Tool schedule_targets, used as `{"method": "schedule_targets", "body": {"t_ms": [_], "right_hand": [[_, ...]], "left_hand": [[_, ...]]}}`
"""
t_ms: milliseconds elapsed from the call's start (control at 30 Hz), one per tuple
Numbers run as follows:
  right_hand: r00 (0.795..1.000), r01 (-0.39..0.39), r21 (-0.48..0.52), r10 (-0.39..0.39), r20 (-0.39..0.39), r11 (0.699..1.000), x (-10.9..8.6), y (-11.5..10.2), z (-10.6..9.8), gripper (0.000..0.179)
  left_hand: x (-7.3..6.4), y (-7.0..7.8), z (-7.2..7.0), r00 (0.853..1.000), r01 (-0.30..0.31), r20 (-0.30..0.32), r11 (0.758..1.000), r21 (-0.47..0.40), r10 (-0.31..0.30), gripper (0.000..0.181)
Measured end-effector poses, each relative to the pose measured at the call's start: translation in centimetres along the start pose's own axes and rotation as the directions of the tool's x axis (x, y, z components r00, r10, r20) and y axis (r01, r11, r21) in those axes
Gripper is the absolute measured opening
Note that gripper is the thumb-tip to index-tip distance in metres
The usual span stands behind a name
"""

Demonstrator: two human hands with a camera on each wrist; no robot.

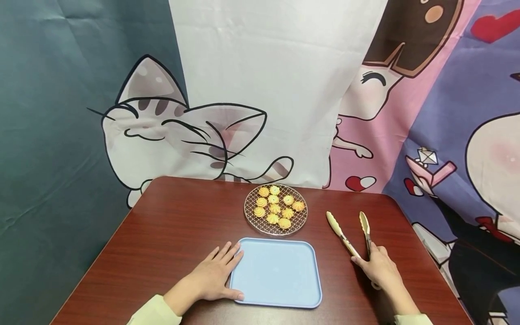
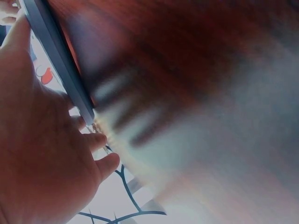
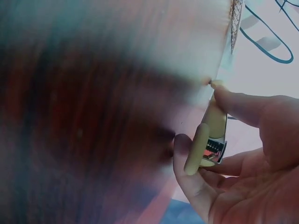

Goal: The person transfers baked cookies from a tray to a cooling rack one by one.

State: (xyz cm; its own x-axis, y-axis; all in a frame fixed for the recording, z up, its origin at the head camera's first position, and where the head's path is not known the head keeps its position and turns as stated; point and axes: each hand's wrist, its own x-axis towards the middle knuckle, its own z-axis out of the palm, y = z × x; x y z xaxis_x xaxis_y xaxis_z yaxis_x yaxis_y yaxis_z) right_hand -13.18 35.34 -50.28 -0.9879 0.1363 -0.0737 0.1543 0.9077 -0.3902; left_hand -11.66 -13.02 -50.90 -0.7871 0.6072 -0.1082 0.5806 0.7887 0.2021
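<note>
My left hand (image 1: pixel 215 275) rests at the left edge of a light blue tray (image 1: pixel 276 273), fingers spread and straight, thumb over the near left corner. In the left wrist view the tray's side (image 2: pixel 60 60) runs past the fingers. On the right, my right hand (image 1: pixel 379 266) holds a pair of tongs (image 1: pixel 341 234) by the handle end, their two cream-tipped arms spread apart and pointing away from me. The right wrist view shows the tongs' spring end (image 3: pixel 215 147) between thumb and fingers. Nothing lies between the tongs' tips.
Behind the tray stands a round wire rack (image 1: pixel 253 221) with several small golden piped cookies (image 1: pixel 275 208) on it. All of this is on a dark red-brown wooden table (image 1: pixel 183 216). A cartoon-printed cloth (image 1: pixel 260 67) hangs behind the table's far edge.
</note>
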Motion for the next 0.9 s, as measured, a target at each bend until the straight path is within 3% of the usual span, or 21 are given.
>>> {"method": "schedule_targets", "body": {"t_ms": [900], "right_hand": [[1.000,-0.023,-0.077,0.024,0.006,0.997,-0.05,-0.09,0.24,0.083]], "left_hand": [[0.00,0.16,-0.08,1.000,-0.003,-0.016,1.000,0.023,0.004,0.112]]}}
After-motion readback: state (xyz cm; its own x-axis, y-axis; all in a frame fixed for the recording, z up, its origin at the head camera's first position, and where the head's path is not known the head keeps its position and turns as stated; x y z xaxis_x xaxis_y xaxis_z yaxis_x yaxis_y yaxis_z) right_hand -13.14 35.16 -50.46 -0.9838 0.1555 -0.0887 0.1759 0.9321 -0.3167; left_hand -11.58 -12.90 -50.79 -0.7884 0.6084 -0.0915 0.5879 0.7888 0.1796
